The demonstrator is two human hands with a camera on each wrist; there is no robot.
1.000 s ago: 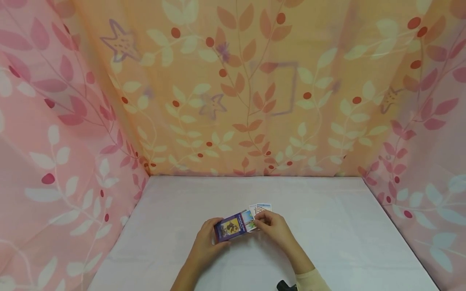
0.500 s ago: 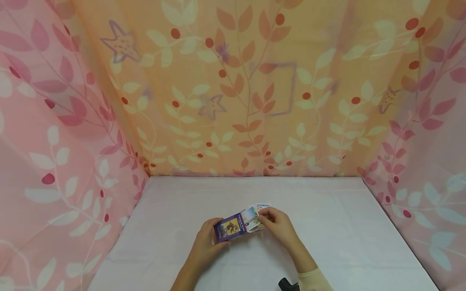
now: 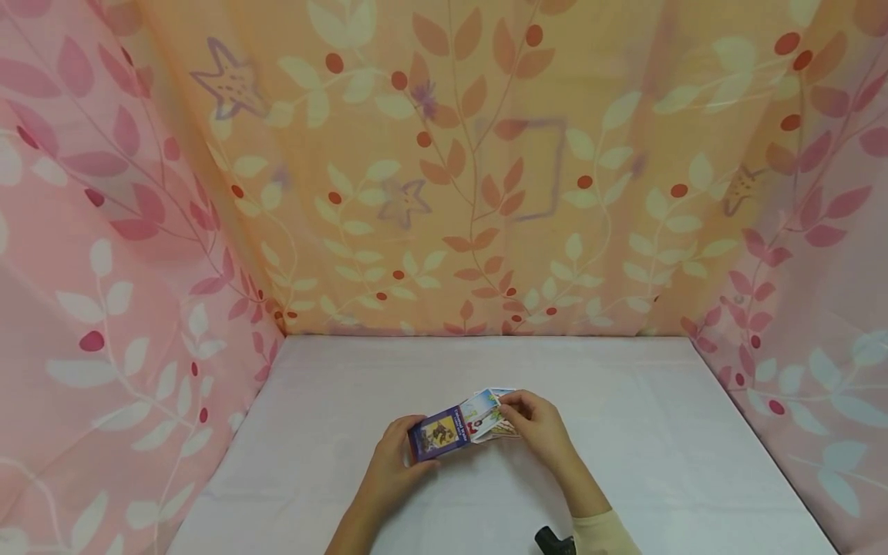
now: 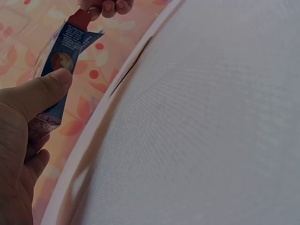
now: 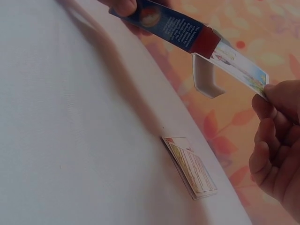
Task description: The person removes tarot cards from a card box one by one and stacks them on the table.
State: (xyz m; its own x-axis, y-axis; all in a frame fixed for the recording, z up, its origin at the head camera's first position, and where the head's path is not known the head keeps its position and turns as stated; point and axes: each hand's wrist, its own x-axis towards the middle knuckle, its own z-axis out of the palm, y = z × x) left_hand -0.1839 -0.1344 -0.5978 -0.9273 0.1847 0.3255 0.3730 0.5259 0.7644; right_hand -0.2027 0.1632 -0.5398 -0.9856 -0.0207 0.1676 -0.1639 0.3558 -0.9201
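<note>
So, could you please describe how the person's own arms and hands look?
The left hand and the right hand wear no gloves, and no rings show. A plain, pale beige sleeve covers part of the right forearm in the head view; the left forearm is bare as far as it shows.

The card box (image 3: 439, 434) is deep purple-blue with a yellow picture panel and 1 red end (image 5: 205, 43); the card (image 3: 482, 414) is white-edged, printed blue and green. I face an orange curtain (image 3: 444, 262) with cream and rust leaves, red dots, purple stars, between 2 pink, leafy side curtains (image 3: 42, 293).
</note>
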